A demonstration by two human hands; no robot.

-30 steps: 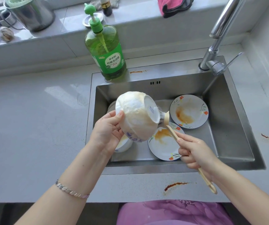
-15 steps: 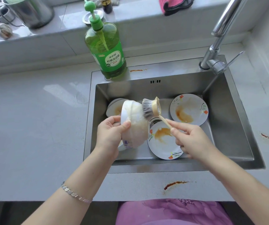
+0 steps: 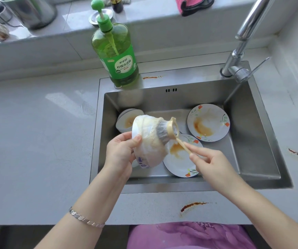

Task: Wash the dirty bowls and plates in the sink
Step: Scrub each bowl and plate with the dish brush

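left hand: I've got it gripping the soapy bowl, tipped above the sink
right hand: pinching the brush handle, bristles on the bowl's base
in sink: stained plate, second plate, spare bowl

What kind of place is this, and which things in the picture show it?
Most likely a home kitchen: a steel sink with a faucet holds stained plates, and a dish soap bottle stands at its rim.
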